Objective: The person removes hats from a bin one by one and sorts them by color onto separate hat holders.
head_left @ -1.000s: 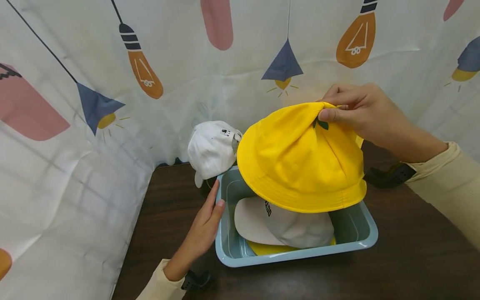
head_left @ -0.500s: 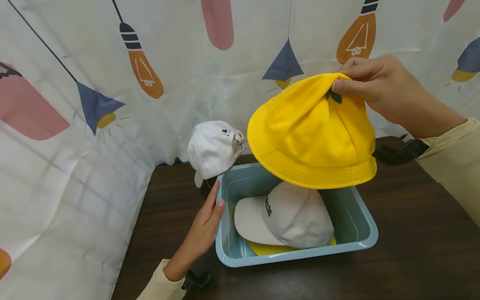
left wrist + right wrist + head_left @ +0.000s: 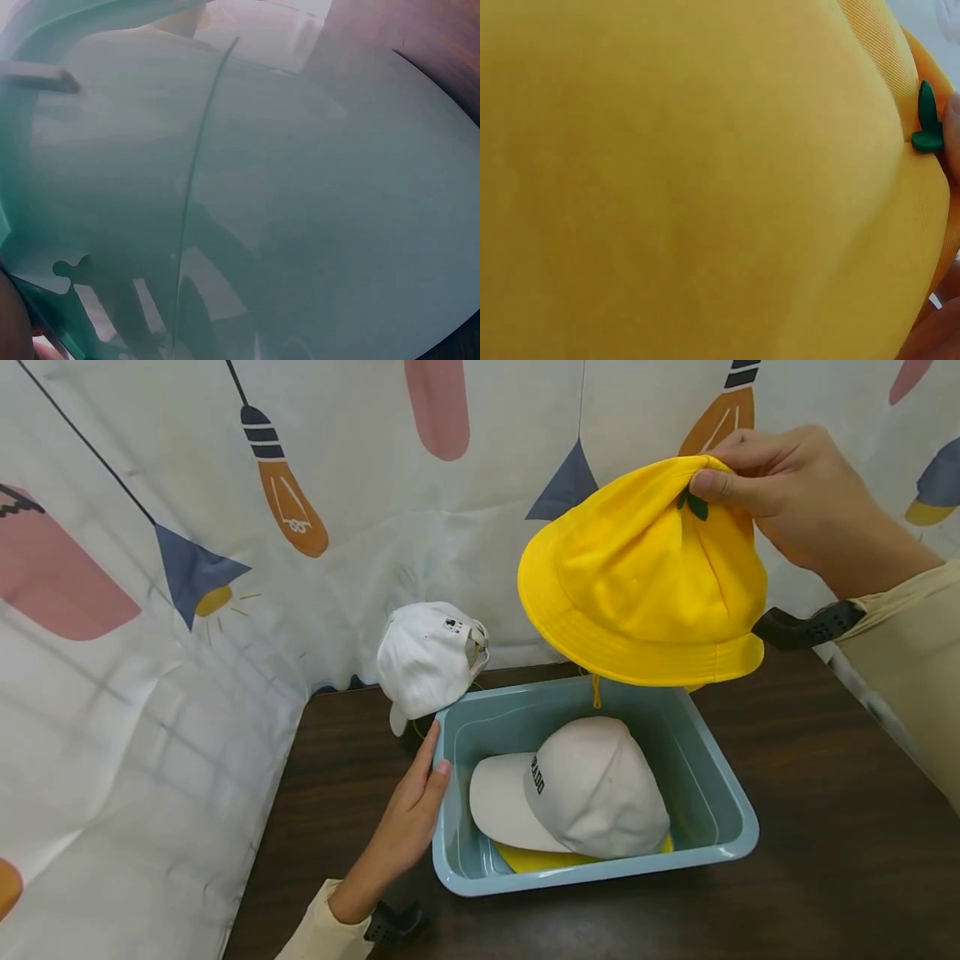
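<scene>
My right hand (image 3: 817,510) pinches the crown of a yellow bucket hat (image 3: 637,593) beside its small green leaf tab (image 3: 928,124). The hat hangs tilted above the back of a light blue plastic bin (image 3: 693,768), and a thin yellow cord (image 3: 596,692) dangles below its brim. Inside the bin lies a white baseball cap (image 3: 600,793) with dark lettering, its visor to the left, on top of something yellow (image 3: 536,858). With fingers extended, my left hand (image 3: 408,814) rests against the bin's left side. That bin's smooth wall (image 3: 300,187) fills the left wrist view.
Another white cap (image 3: 427,656) stands behind the bin's back left corner, up against a printed cloth (image 3: 450,543) that hangs as a backdrop. The bin sits on a dark wooden table (image 3: 810,810).
My right hand has lifted the yellow bucket hat up and to the right, uncovering the white baseball cap in the bin. The left hand stays at the bin's side.
</scene>
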The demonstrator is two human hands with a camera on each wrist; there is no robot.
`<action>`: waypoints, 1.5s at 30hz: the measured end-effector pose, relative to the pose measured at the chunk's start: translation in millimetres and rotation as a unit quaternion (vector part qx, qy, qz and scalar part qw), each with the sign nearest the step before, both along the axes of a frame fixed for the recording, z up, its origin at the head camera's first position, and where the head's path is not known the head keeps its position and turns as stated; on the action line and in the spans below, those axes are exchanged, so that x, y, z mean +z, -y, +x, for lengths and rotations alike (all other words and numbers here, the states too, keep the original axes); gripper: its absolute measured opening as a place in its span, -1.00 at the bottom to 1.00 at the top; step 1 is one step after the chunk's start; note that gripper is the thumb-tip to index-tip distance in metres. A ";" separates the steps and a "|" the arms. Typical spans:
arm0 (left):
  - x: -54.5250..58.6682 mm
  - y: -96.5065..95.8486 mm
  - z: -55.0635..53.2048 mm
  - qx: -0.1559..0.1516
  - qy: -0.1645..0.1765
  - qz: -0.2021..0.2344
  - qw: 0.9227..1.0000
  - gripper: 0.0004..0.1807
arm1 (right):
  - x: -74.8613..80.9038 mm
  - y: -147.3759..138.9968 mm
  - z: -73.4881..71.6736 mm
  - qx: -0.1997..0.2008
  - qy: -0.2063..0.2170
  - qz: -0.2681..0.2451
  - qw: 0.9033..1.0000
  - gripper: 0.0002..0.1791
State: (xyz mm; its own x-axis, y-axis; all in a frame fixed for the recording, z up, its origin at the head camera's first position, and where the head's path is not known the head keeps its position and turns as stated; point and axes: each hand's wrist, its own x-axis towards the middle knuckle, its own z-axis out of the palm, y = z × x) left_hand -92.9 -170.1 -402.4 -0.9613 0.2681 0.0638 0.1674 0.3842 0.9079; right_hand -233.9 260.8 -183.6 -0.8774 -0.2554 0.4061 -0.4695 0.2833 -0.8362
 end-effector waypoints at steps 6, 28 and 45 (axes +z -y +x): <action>1.2 -0.8 -0.2 0.003 0.001 0.001 1.000 -0.30 | 1.0 -8.0 -11.3 -0.010 -0.005 -0.016 1.000 -0.64; -0.2 -2.3 2.2 0.004 -0.001 0.004 1.000 -0.30 | -1.6 -32.4 -37.9 -0.059 -0.002 -0.071 0.996 -0.58; 1.1 -2.5 4.4 0.005 -0.001 0.009 1.000 -0.30 | -48.1 -39.0 -60.8 -0.096 0.034 -0.001 0.995 -0.62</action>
State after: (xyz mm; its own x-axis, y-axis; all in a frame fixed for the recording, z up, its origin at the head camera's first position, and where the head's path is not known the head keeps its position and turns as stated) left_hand -88.5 -167.5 -401.3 -0.9639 0.2568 0.0707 0.1654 0.3694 0.9144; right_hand -294.7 299.9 -231.7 -0.9355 -0.0793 0.3444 -0.3490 0.3605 -0.8650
